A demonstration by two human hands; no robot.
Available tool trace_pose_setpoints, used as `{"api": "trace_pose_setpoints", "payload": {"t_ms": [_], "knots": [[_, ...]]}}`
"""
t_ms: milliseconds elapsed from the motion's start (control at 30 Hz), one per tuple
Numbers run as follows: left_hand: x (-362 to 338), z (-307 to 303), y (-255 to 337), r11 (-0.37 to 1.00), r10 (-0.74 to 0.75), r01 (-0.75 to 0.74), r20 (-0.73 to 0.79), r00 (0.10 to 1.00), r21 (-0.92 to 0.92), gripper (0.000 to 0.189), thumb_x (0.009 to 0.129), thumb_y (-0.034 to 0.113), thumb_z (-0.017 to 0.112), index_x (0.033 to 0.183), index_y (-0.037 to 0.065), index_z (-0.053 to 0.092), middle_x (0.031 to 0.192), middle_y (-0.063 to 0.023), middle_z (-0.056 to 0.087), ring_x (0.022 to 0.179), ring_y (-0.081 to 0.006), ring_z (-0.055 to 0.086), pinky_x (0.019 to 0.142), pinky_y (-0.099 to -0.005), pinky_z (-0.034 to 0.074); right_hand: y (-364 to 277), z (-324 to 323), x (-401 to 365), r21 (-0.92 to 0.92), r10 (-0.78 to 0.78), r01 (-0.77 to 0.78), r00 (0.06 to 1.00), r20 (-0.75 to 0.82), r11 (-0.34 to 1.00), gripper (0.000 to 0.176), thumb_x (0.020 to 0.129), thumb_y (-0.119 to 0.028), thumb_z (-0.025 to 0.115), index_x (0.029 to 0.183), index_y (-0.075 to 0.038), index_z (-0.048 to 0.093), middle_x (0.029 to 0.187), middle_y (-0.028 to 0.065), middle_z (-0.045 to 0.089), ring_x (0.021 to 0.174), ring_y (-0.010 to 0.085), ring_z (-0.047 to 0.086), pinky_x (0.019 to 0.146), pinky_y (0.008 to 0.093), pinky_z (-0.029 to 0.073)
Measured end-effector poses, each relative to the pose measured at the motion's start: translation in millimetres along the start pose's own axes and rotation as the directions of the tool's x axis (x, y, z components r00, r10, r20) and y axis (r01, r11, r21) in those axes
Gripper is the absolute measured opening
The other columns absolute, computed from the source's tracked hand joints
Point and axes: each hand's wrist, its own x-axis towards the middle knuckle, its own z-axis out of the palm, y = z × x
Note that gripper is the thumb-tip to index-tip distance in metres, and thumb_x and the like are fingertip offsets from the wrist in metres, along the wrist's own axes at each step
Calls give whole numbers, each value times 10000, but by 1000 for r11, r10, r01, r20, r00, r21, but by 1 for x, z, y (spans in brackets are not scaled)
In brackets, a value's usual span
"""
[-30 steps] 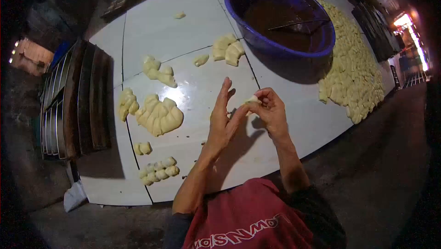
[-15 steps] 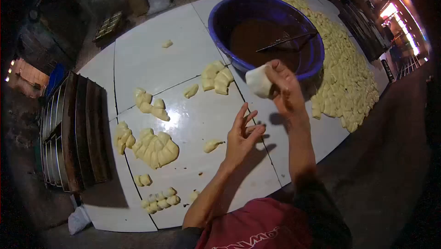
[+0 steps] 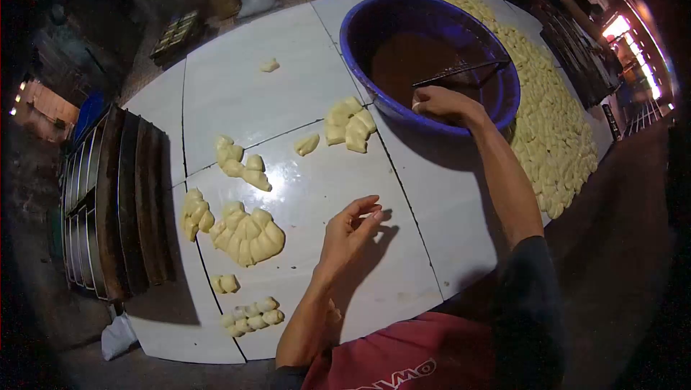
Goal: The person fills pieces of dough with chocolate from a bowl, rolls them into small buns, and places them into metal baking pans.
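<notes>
White tabletop (image 3: 245, 66) fills most of the view, w/ a long spread of shaped dough (image 3: 554, 124) along its right edge. Blue basin (image 3: 347, 30) sits at the far end. It holds brown filling (image 3: 410, 59), and a metal tool (image 3: 461, 71) lies across it. Stacked trays (image 3: 119, 196) stand on the left, beside the table. Loose dough lies mid-table: the biggest cluster (image 3: 248, 235) is towards the trays, and a smaller cluster (image 3: 349, 124) is just beside the basin.

R hand (image 3: 443, 102) is at the basin's near rim, fingers curled tight on a dough piece (image 3: 415, 106), of which only a pale sliver shows at the fingertips. L hand (image 3: 349, 232) is low over bare table near the body, loosely spread, holding nothing.

Step in hand, prob.: getting the piece to the filling. Any next move calls for keeping the pinch firm and the wrist clear of the rim & tool.
</notes>
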Motion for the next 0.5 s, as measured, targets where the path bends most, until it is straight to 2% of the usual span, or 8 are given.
{"api": "trace_pose_setpoints", "payload": {"t_ms": [33, 133, 167, 200, 267, 300, 400, 500], "knots": [[1, 0, -2, 1000, -8, 8, -9, 1000, -5, 468, 971, 212, 646, 1335, -56, 526, 1245, -191, 621, 1073, -197, 623, 906, -348, 543, 18, 6, 14, -127, -2, 6, 1000, 28, 992, 300, 873, -276, 592, 965, 2, 658, 877, 120, 691, 786, 196, 598, 715, 381, 475], [6, 3, -1, 1000, 16, -17, 13, 1000, 12, 471, 969, 221, 650, 1337, -49, 531, 1244, -186, 624, 1092, -205, 622, 897, -335, 539, 17, 16, 14, -97, -34, 41, 997, 76, 994, 296, 876, -270, 608, 974, 6, 655, 859, 119, 684, 781, 208, 597, 751, 381, 477], [4, 6, 2, 1000, 12, -12, -1, 1000, 23, 468, 972, 242, 645, 1329, -44, 544, 1229, -176, 640, 1079, -200, 630, 892, -320, 530, 15, 12, 15, -50, -40, 41, 999, 37, 998, 252, 888, -253, 658, 963, -13, 647, 828, 84, 663, 759, 180, 611, 710, 344, 504], [2, 8, 6, 999, 29, -29, 6, 1000, 36, 464, 974, 249, 642, 1324, -42, 551, 1219, -172, 647, 1064, -197, 635, 891, -314, 527, 13, 9, 11, 248, -34, 36, 999, -12, 968, 241, 884, -248, 669, 969, -24, 652, 836, 70, 661, 760, 167, 612, 703, 333, 501], [3, 10, 14, 996, 62, -62, 16, 998, 63, 459, 977, 264, 636, 1313, -40, 564, 1198, -166, 660, 1035, -189, 645, 887, -303, 520, 5, 2, -6, 752, 15, 56, 996, -88, 657, 221, 876, -239, 690, 980, -45, 662, 851, 40, 657, 763, 142, 614, 689, 310, 496], [4, 12, 16, 994, 82, -82, 3, 997, 65, 456, 976, 274, 638, 1303, -38, 574, 1185, -167, 669, 1017, -192, 658, 885, -301, 516, -18, -3, -26, 832, -16, 115, 992, -127, 543, 219, 931, -271, 674, 981, -62, 634, 835, 11, 635, 737, 90, 606, 657, 250, 505], [16, 17, 18, 992, 121, -120, -5, 993, 49, 463, 982, 321, 618, 1305, -9, 586, 1199, -138, 667, 1045, -218, 662, 889, -322, 510, -53, 6, -54, 920, 16, 266, 959, -282, 286, 190, 947, -265, 655, 990, -84, 617, 838, 11, 629, 727, 96, 624, 642, 244, 529], [21, 33, 34, 976, 158, -163, -44, 986, -146, 490, 1005, 364, 572, 1327, -5, 566, 1252, -131, 636, 1118, -228, 635, 909, -358, 514, -93, 36, -77, 960, 34, 254, 965, -260, 118, 195, 968, -247, 630, 1044, -76, 574, 873, 13, 621, 731, 110, 637, 625, 235, 547]]}}
